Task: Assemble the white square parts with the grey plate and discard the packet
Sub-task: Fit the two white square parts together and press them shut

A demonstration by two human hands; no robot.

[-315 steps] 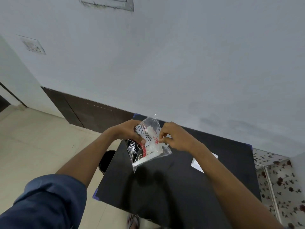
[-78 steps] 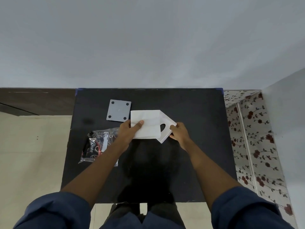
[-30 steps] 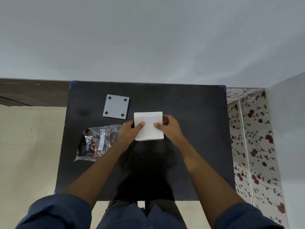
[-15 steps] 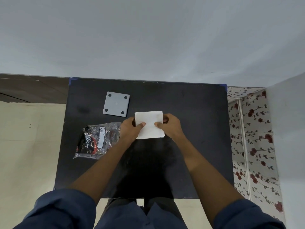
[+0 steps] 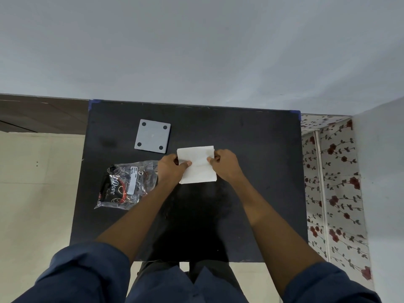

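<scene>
The white square parts [image 5: 197, 166] are stacked one on the other above the middle of the black table [image 5: 251, 160]. My left hand [image 5: 171, 170] grips their left edge with the thumb on top. My right hand [image 5: 225, 165] pinches their right edge. A grey square plate [image 5: 152, 136] with a hole in each corner lies flat at the far left of the table, apart from my hands. The clear plastic packet [image 5: 126, 185] with black and red print lies crumpled on the table just left of my left wrist.
A pale wall stands right behind the table's far edge. Beige floor tiles [image 5: 37, 182] lie to the left. A flower-patterned surface [image 5: 332, 182] runs along the table's right side. My legs are under the near edge.
Over the last seconds the two white squares, earlier fanned apart, have come together into one aligned stack between my hands. The packet, once held in both hands, lies on the table.
</scene>
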